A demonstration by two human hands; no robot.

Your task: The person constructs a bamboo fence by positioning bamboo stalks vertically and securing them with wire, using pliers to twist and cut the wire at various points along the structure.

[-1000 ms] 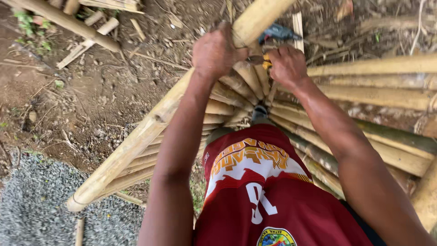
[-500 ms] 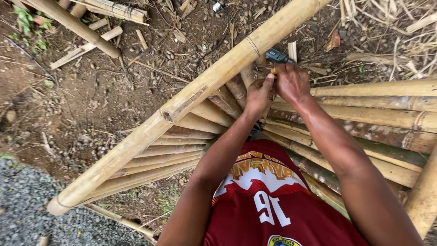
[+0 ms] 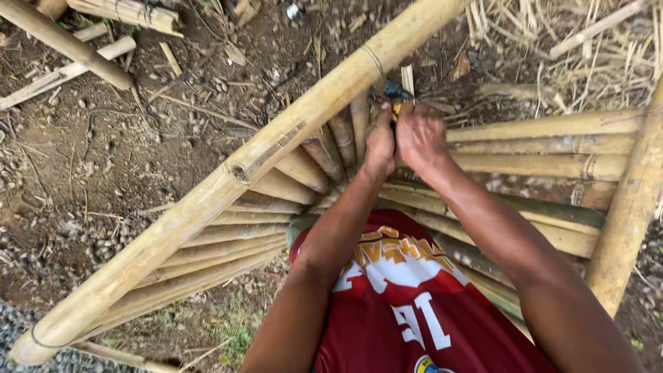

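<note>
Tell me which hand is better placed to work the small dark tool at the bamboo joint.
Probably right: the right hand lies just under the small dark tool, while the left hand sits lower beside it.

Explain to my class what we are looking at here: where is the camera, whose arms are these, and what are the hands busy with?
The camera sits on the person's head and looks straight down, so you see their own arms and dark red shirt from above. Both hands meet at one spot on a bamboo frame: the left hand and the right hand are closed around a small tool with a dark tip and a bit of yellow; what kind of tool cannot be told. A thick bamboo pole runs diagonally across thinner bamboo slats. Below is bare soil with scraps of cut bamboo and dry straw.
</note>
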